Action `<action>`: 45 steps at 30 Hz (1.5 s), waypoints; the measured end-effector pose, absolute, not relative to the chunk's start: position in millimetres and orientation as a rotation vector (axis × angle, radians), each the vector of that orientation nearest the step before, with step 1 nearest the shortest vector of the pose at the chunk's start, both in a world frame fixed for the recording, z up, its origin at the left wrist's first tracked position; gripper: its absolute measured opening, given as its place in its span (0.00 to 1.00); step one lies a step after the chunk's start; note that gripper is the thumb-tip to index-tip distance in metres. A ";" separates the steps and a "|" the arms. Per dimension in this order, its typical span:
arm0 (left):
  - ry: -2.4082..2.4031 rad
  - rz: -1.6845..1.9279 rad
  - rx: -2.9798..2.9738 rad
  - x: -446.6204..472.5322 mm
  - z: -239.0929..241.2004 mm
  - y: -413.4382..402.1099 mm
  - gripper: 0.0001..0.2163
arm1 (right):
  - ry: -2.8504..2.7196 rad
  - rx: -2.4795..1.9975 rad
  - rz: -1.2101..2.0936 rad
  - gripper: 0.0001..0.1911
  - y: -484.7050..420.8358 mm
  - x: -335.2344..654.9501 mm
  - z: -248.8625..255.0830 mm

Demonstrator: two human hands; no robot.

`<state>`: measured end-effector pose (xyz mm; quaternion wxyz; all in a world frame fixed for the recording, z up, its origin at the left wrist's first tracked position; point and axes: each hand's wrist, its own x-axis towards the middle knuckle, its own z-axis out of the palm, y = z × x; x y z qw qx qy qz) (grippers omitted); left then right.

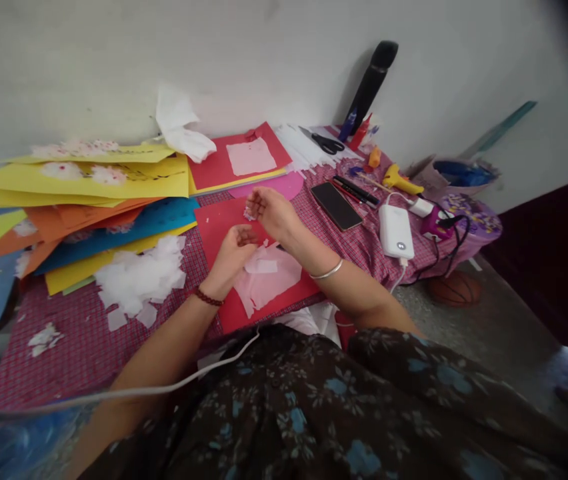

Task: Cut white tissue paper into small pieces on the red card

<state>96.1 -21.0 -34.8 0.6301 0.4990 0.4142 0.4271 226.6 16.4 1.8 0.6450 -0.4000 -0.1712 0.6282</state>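
My left hand (pixel 235 257) is over a red sheet (pixel 217 220), palm inward and fingers slightly apart, with nothing visible in it. Just beyond, my right hand (pixel 273 215) is cupped, its fingers curled around small pale paper scraps (pixel 249 213) that show at its left edge. Below the hands, a torn-edged pink tissue paper (pixel 274 283) lies on the red sheet. A smaller pale tissue piece (pixel 261 267) rests on top of it, close to my left fingers.
White tissue squares (pixel 139 277) are heaped left, before stacked coloured sheets (pixel 129 177). Scissors (pixel 328 143), a phone (pixel 337 205), markers (pixel 357 191), a yellow glue gun (pixel 401 180) and a white power bank (pixel 397 231) lie right. A white cable (pixel 164 387) crosses in front.
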 end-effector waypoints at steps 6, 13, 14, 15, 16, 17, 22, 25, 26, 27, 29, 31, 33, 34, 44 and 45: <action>1.150 0.556 2.445 74.5 -9.5 -43.7 0.17 | -1.165 -1.169 1.128 0.06 -23.5 273.7 -12.6; 1.327 0.376 2.578 66.3 -18.0 -41.8 0.11 | -1.505 -1.224 1.044 0.04 -64.7 286.7 -16.6; 1.329 0.458 2.439 64.8 -17.0 -35.1 0.11 | -1.549 -1.235 1.024 0.04 -67.0 288.4 -14.3; 1.315 0.559 2.263 63.3 -14.4 -27.8 0.11 | -1.584 -1.247 1.001 0.04 -68.3 291.1 -11.6; 1.281 0.676 2.056 62.0 -10.2 -20.4 0.10 | -1.610 -1.262 0.974 0.05 -68.8 294.9 -8.8; 1.221 0.787 1.835 61.1 -5.1 -13.5 0.09 | -1.627 -1.280 0.943 0.05 -68.4 299.8 -6.2; 0.945 1.022 0.977 57.5 11.4 6.8 0.11 | -1.639 -1.436 0.754 0.07 -54.4 338.8 -2.5; 0.949 1.053 0.885 51.9 4.3 8.4 0.11 | -1.629 -1.589 0.607 0.07 -30.5 369.6 -0.4; 0.956 1.055 0.855 50.0 0.4 8.4 0.10 | -1.619 -1.648 0.545 0.08 -18.4 381.0 2.3; 0.961 1.057 0.821 48.4 -3.5 8.5 0.10 | -1.597 -1.716 0.474 0.09 -4.3 392.8 6.0; 0.970 1.067 0.755 46.8 -10.1 8.9 0.10 | -1.534 -1.862 0.317 0.12 28.7 417.0 15.1; 0.979 1.092 0.720 46.9 -14.7 9.6 0.11 | -1.484 -1.999 0.193 0.17 64.5 439.4 23.2; 1.000 1.106 0.741 47.8 -18.1 10.8 0.10 | -1.466 -2.137 0.129 0.18 99.2 457.6 26.6; 1.016 1.105 0.758 48.1 -19.6 11.6 0.10 | -1.472 -2.205 0.116 0.18 115.4 465.1 26.1; 1.135 1.114 0.845 43.3 -27.0 14.7 0.06 | -1.758 -2.552 0.129 0.24 216.0 520.0 -4.9; 1.132 1.108 0.852 43.4 -26.7 14.2 0.06 | -1.763 -2.550 0.127 0.27 218.5 523.1 -6.4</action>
